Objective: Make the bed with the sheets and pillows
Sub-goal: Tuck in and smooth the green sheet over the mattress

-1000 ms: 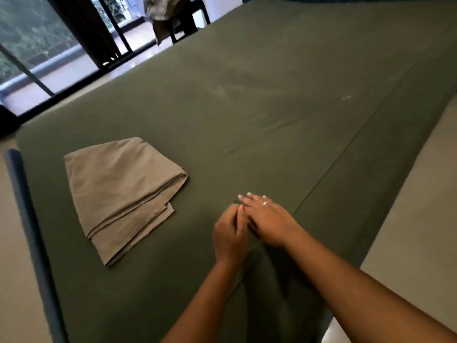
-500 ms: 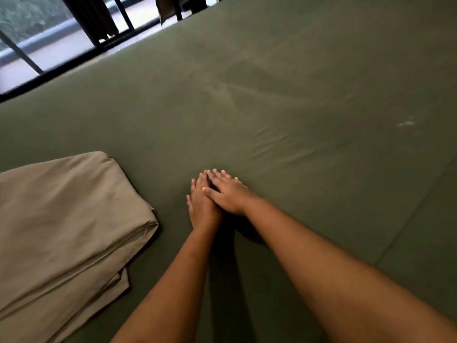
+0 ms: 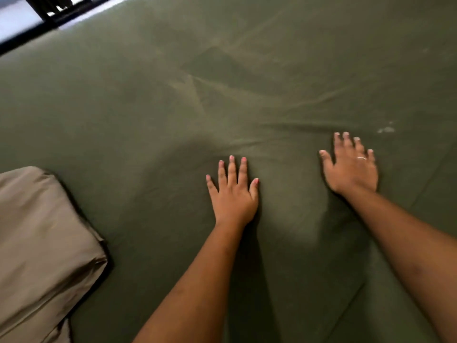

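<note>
The left hand (image 3: 233,194) and right hand (image 3: 351,169) press flat, fingers spread and holding nothing, on the green sheet (image 3: 123,95) filling the frame, which looks thin, soft and crease-prone, probably best pulled taut from its edges.

- Dark frame (image 3: 53,14): black bars slanting across the top left corner, blurred
- Bright patch (image 3: 14,21): behind the frame at the left edge, washed out, nothing in it can be made out
- Pale strip (image 3: 84,19): thin, running just along the frame's near side
</note>
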A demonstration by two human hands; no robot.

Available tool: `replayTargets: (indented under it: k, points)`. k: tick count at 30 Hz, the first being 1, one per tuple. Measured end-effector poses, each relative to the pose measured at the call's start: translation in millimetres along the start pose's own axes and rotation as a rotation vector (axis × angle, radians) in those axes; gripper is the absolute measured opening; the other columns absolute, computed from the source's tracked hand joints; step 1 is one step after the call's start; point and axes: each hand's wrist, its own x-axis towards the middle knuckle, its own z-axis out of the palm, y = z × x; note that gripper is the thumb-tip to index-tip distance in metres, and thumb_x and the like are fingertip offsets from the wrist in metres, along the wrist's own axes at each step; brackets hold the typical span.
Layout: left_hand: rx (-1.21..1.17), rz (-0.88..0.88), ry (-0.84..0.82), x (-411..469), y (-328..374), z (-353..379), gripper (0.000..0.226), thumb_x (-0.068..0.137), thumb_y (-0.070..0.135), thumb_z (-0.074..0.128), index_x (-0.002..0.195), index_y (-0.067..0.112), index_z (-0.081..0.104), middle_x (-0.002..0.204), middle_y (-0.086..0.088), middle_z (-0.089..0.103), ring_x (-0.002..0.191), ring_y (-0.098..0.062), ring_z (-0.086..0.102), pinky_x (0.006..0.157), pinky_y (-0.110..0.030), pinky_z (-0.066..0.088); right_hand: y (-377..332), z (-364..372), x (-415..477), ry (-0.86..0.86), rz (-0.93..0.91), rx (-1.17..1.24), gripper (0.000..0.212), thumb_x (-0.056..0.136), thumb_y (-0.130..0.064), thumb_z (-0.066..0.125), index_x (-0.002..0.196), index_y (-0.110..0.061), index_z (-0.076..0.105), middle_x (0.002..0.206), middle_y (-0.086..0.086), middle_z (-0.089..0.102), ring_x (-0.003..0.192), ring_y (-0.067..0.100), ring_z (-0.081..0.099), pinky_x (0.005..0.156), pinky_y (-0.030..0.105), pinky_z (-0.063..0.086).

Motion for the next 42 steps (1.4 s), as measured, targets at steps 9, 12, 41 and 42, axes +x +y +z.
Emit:
replayTargets:
  k: [9,12,41,42]
  points:
    - [-0.057,0.032,0.046,-50.0,-20.6,6.6,0.059,0.094,0.055,0.011,0.151,0.04,0.002,0.16,0.009,-0.003,0.147,-0.011,-0.011,0.117,-0.041,-0.011,-22.5,-25.6,-38.3,0.072,0.268,0.067,0.067,0.099,-0.039,0.038,0.15,-0.001,0.017,0.158,0.017,0.014,0.146,0.033,0.01,0.116,0.051,0.008]
    - [-0.075,-0.006,0.041,-65.4,-27.3,5.5,0.062,0.092,0.053,0.004,0.151,0.037,0.002,0.16,0.011,-0.004,0.146,-0.009,-0.012,0.116,-0.039,-0.01,-117.5,-11.0,-68.6,-0.074,-0.18,0.108,0.066,0.1,-0.043,0.032,0.153,-0.012,0.01,0.161,0.006,0.006,0.148,0.024,0.003,0.118,0.046,0.002]
    - [0.009,-0.034,-0.052,34.2,89.1,6.5,0.057,0.1,0.051,0.015,0.152,0.036,-0.003,0.16,0.009,-0.01,0.147,-0.016,-0.014,0.113,-0.058,-0.008,52.2,-45.8,48.6,0.046,-0.034,0.074,0.067,0.098,-0.047,0.035,0.153,-0.016,0.014,0.161,0.004,0.008,0.148,0.024,0.005,0.117,0.046,0.004]
    - [0.017,-0.014,-0.05,44.9,102.1,8.7,0.056,0.1,0.05,0.015,0.152,0.037,-0.003,0.16,0.009,-0.01,0.147,-0.015,-0.013,0.113,-0.057,-0.008,29.4,-42.0,54.2,0.012,-0.168,0.101,0.066,0.098,-0.048,0.034,0.153,-0.019,0.012,0.161,0.002,0.006,0.148,0.022,0.003,0.118,0.045,0.001]
